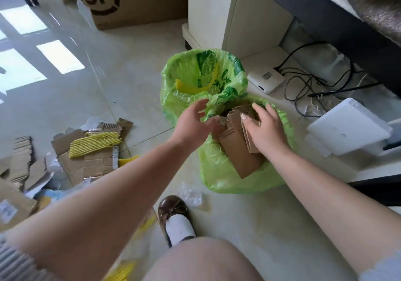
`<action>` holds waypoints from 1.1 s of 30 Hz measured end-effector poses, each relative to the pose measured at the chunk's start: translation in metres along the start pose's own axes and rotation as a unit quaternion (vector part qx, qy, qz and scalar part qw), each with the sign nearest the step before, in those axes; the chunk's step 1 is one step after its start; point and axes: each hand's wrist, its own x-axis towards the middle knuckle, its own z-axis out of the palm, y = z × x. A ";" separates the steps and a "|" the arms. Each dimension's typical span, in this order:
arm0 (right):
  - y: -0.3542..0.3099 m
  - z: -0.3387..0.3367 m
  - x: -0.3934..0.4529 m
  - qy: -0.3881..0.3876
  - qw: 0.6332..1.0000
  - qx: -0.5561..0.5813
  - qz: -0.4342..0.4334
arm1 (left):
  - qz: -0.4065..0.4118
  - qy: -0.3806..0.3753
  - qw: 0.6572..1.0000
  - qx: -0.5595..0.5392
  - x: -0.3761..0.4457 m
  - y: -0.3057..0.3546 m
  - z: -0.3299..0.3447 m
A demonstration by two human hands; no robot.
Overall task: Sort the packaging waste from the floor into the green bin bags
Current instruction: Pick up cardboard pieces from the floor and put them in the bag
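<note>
Right hand (263, 128) is gripping a stack of folded cardboard pieces (238, 141), thumb across the front, feeding it into the near green bin bag (221, 172). Left hand (193, 122) is hovering just beside the stack with fingers spread, holding nothing. Beyond both hands, a 2nd green bin bag (180, 74) is standing open with a yellow strip (191, 88) inside. Well to the left of the left hand, mixed waste is lying on the floor (130, 80): torn cardboard (86, 163), yellow corrugated padding (95, 145).

Risk: the stack is sitting tilted and half out; its corners could be snagging the thin plastic, or the soft bag mouth folding under, spilling pieces back out.
</note>
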 end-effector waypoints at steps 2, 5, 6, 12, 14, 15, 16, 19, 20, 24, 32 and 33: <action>-0.027 -0.002 -0.012 0.005 0.998 0.007 -0.060 | -0.011 0.032 0.999 0.002 -0.012 -0.006 -0.028; -0.076 0.002 -0.028 -0.023 0.989 0.010 -0.148 | -0.031 0.084 0.996 -0.010 -0.033 -0.017 -0.070; -0.093 0.007 -0.034 -0.031 0.984 0.012 -0.173 | -0.036 0.096 0.995 -0.010 -0.041 -0.023 -0.085; -0.164 0.067 -0.069 -0.151 0.960 0.003 -0.235 | -0.096 0.147 0.984 -0.003 -0.082 -0.078 -0.167; -0.175 0.096 -0.078 -0.193 0.952 -0.019 -0.237 | -0.130 0.160 0.978 -0.019 -0.092 -0.105 -0.191; -0.179 0.111 -0.082 -0.212 0.948 -0.033 -0.234 | -0.149 0.162 0.975 -0.031 -0.096 -0.119 -0.202; -0.181 0.126 -0.084 -0.232 0.945 -0.047 -0.228 | -0.167 0.165 0.971 -0.038 -0.100 -0.133 -0.211; -0.185 0.168 -0.082 -0.286 0.936 -0.075 -0.191 | -0.213 0.174 0.961 -0.021 -0.100 -0.171 -0.237; -0.185 0.181 -0.078 -0.298 0.934 -0.081 -0.177 | -0.222 0.176 0.959 -0.015 -0.096 -0.181 -0.244; -0.186 0.226 -0.054 -0.332 0.926 -0.110 -0.142 | -0.252 0.171 0.953 0.003 -0.069 -0.215 -0.258; -0.192 0.305 0.027 -0.299 0.940 -0.138 -0.092 | -0.311 0.147 0.927 0.147 0.000 -0.264 -0.236; -0.193 0.314 0.037 -0.292 0.941 -0.144 -0.088 | -0.324 0.147 0.917 0.181 0.006 -0.266 -0.231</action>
